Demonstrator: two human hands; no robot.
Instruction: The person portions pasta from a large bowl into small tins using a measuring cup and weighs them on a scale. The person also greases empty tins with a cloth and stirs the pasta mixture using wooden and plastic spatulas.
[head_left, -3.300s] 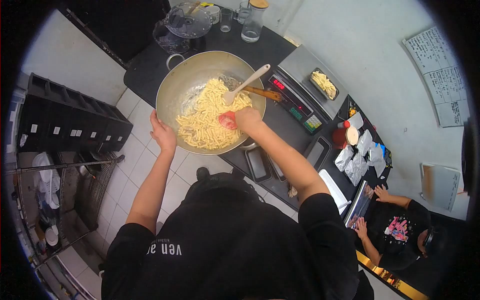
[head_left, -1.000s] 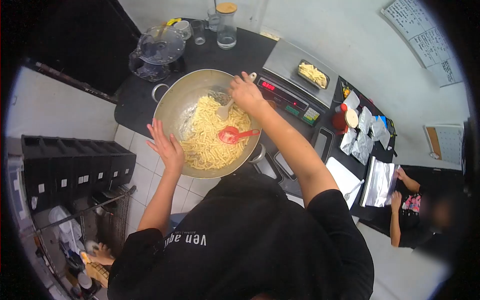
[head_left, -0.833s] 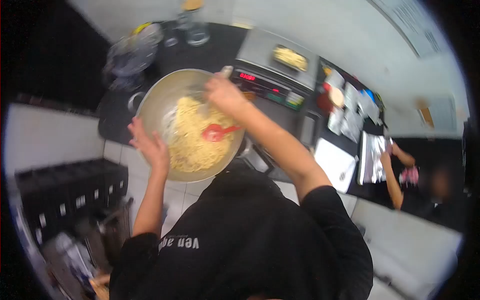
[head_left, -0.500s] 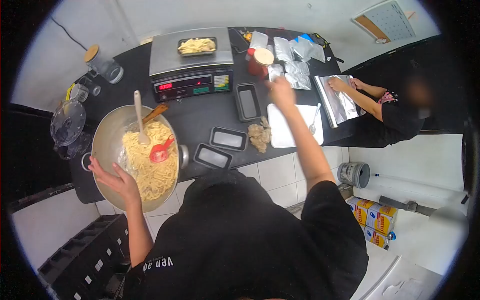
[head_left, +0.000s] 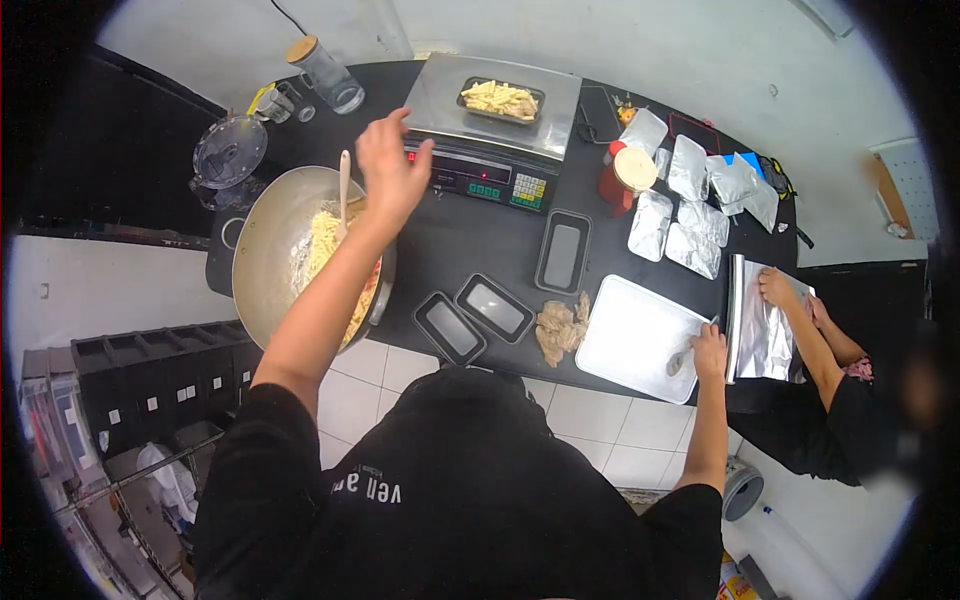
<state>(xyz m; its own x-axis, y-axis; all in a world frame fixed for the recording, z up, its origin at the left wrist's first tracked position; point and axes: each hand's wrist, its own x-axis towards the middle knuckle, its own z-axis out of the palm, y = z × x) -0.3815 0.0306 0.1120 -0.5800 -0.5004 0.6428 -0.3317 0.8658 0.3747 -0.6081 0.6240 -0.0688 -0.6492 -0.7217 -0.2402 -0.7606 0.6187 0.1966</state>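
Note:
My left hand (head_left: 394,170) hovers in front of the digital scale (head_left: 490,185) with its fingers apart, holding nothing. On the scale's metal plate sits a black tray of pasta (head_left: 502,101). Below my left forearm stands a large pot (head_left: 268,235) of pasta, partly hidden by the arm; a white-handled spatula (head_left: 345,185) leans in it. At the right edge of the white tray (head_left: 630,330), my right hand (head_left: 709,352) is closed on the handle of a metal spoon (head_left: 678,364), whose bowl lies over the tray.
Black loaf trays (head_left: 564,252) and a crumpled brown cloth (head_left: 561,330) lie on the table. Foil packs (head_left: 690,168) and a red jar (head_left: 622,180) stand at the back right. Another person's hands (head_left: 780,290) handle foil (head_left: 770,345) at the right. A glass jug (head_left: 335,80) stands back left.
My left hand has moved from the pot's rim across to the scale's front. My right hand has gone from beside the red jar to the spoon on the white tray. The camera view has turned.

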